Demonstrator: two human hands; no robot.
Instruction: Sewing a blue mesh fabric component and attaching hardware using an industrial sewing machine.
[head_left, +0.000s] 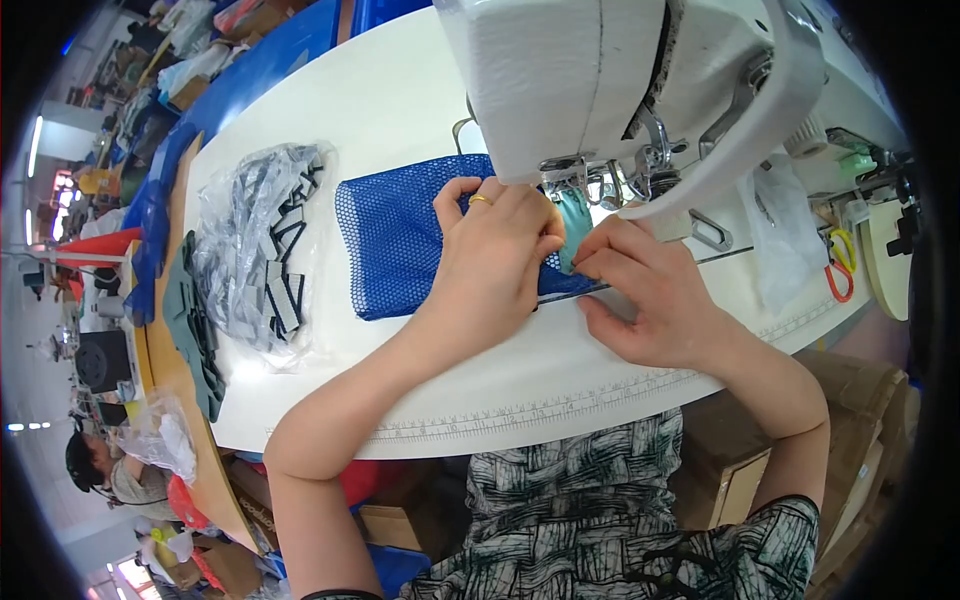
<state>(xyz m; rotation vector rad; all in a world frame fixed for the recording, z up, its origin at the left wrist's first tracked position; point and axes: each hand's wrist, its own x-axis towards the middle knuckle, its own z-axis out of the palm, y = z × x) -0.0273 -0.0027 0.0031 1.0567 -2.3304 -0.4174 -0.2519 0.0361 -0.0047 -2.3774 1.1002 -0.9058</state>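
Observation:
A piece of blue mesh fabric (392, 225) lies flat on the white sewing table, its right end beneath the head of a white sewing machine (540, 80). My left hand (500, 240), with a ring on one finger, is closed on the mesh near the presser foot, its fingers bent and pressed together. Under the machine's metal parts shows a small teal fabric piece (574, 225), lying against the mesh. My right hand (645, 290) pinches the lower edge of this teal piece between thumb and fingers. The needle tip is hard to make out behind my fingers.
Left of the mesh sits a clear plastic bag (245, 240) with dark-edged grey strips. Dark green fabric pieces (190, 325) hang at the table's left edge. Red-and-yellow scissors (840, 265) lie at right, near a white plastic bag (785, 235). A person (125, 475) is at far left.

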